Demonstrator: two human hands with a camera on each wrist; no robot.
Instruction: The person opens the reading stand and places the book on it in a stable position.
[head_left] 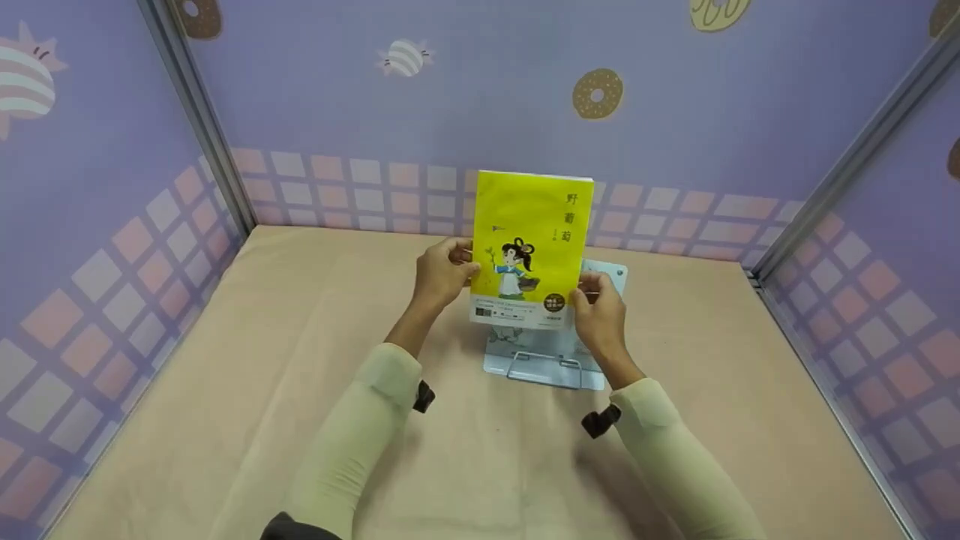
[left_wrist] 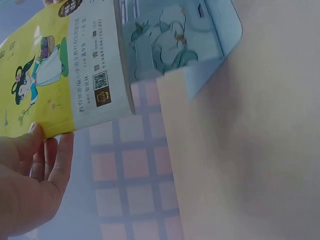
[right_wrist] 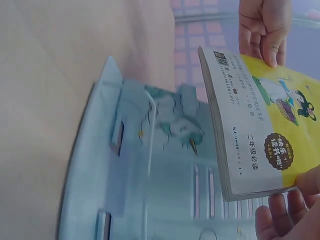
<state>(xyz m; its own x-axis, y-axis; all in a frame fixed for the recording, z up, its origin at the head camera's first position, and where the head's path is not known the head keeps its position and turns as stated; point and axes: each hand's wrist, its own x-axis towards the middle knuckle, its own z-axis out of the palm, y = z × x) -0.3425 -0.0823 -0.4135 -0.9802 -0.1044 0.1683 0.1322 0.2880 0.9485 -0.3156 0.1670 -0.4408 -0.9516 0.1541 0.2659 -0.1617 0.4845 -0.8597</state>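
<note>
A yellow paperback book (head_left: 534,240) with a cartoon girl on its cover is held upright in the air between both hands. The left hand (head_left: 442,274) pinches its left edge, thumb on the cover and fingers behind. On the opposite edge the right hand (head_left: 601,311) grips it low down, near the corner. Behind and below the book stands a light blue book stand (head_left: 544,373) with a wire holder along its front ledge. In the right wrist view the stand's back plate (right_wrist: 175,175) shows slots and a unicorn drawing. A gap separates the book's lower edge from the ledge.
The stand rests on a table with a beige cloth (head_left: 300,375). Purple panels with donut and candy prints (head_left: 480,90) close off the back and both sides. Metal posts (head_left: 196,112) mark the corners. Dark wrist cameras (head_left: 600,421) sit under the sleeves.
</note>
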